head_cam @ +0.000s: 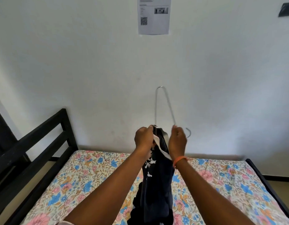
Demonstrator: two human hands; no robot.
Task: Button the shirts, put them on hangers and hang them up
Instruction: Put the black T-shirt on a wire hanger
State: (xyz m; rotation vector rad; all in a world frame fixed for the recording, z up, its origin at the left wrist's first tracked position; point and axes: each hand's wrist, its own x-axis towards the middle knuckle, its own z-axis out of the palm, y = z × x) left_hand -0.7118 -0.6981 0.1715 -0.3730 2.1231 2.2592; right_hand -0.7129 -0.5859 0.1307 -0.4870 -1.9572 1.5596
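Observation:
A dark navy shirt [158,181] with a white collar band and white print hangs between my forearms, its lower end bunched on the bed. My left hand [144,138] grips the shirt's collar together with one arm of a thin metal wire hanger [164,104]. The hanger stands on end, one corner pointing up in front of the wall. My right hand [177,140] pinches the hanger near its neck, and the hook [188,132] curls out to the right of my fingers. Part of the hanger is hidden inside the shirt.
A mattress with a floral sheet [85,174] lies below, in a black bed frame [43,127] with a headboard at left. The white wall [75,70] ahead carries a printed paper sheet [154,15]. An orange band sits on my right wrist [180,160].

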